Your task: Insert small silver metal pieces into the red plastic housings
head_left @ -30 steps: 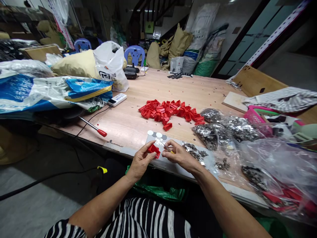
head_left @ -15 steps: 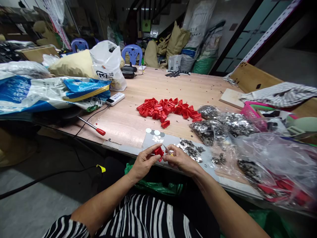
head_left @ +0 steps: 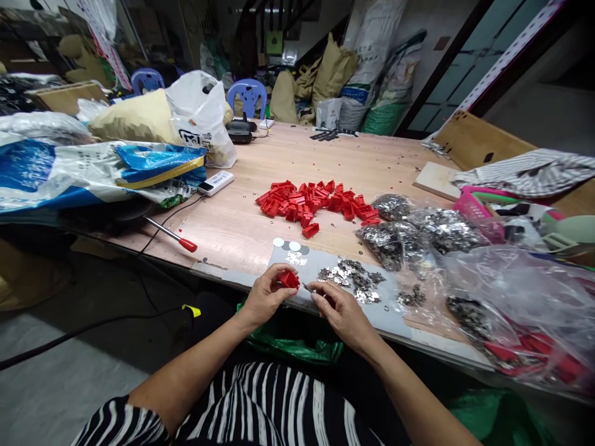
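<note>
My left hand (head_left: 264, 297) pinches a small red plastic housing (head_left: 290, 280) between thumb and fingers, above the table's front edge. Just to its right, my right hand (head_left: 341, 306) is closed on a thin pointed metal tool (head_left: 307, 288), whose tip points at the red piece with a small gap between them. The rest of the tool is hidden by my fingers. Loose small metal parts (head_left: 357, 279) lie on a grey sheet (head_left: 316, 263) beyond my right hand. Farther back is a pile of similar red housings (head_left: 302, 201), with a single red housing (head_left: 310, 230) nearer me.
Clear bags of metal parts (head_left: 395, 243) lie to the right, beside a pink basket (head_left: 478, 207). A lever with a red grip (head_left: 187, 244) juts out at the left. A white device (head_left: 216, 184) lies near blue-and-white sacks (head_left: 93, 170). A green bag (head_left: 297, 347) hangs below the table edge.
My hands have moved apart. The left hand has shifted slightly left with the red housing, and the tool in my right hand has drawn away from it.
</note>
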`<state>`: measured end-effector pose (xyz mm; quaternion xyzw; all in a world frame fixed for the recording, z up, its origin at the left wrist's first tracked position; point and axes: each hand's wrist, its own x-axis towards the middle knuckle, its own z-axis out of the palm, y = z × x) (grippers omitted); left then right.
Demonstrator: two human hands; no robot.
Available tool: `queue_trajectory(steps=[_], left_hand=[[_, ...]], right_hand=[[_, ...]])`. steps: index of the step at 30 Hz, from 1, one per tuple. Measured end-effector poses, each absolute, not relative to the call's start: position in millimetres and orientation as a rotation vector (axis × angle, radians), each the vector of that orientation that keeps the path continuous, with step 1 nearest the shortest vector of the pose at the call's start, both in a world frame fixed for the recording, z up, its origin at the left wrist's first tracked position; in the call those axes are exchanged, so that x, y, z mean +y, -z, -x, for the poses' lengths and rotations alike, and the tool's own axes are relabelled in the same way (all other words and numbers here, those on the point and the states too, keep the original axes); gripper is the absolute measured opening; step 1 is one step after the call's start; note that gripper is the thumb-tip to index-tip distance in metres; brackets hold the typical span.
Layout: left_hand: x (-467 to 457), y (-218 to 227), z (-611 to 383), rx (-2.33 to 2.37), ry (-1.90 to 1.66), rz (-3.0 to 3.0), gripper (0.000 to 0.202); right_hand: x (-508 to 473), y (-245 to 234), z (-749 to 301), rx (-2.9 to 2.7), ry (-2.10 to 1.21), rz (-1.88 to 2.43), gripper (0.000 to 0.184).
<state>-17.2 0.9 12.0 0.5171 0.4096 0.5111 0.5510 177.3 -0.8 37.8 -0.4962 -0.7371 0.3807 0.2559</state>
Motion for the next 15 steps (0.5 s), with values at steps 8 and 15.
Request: queue_trajectory(steps=[8,15], left_hand=[[18,1,27,1.144,-1.020,-1.680,0.044],[21,-7,28,1.156,-0.984,-1.750,0.043]], right_hand=[[3,-29,-172,-2.180,-0.766,1.441,0.016],[7,-30,-170,-2.235,-0.736,1.438,0.018]])
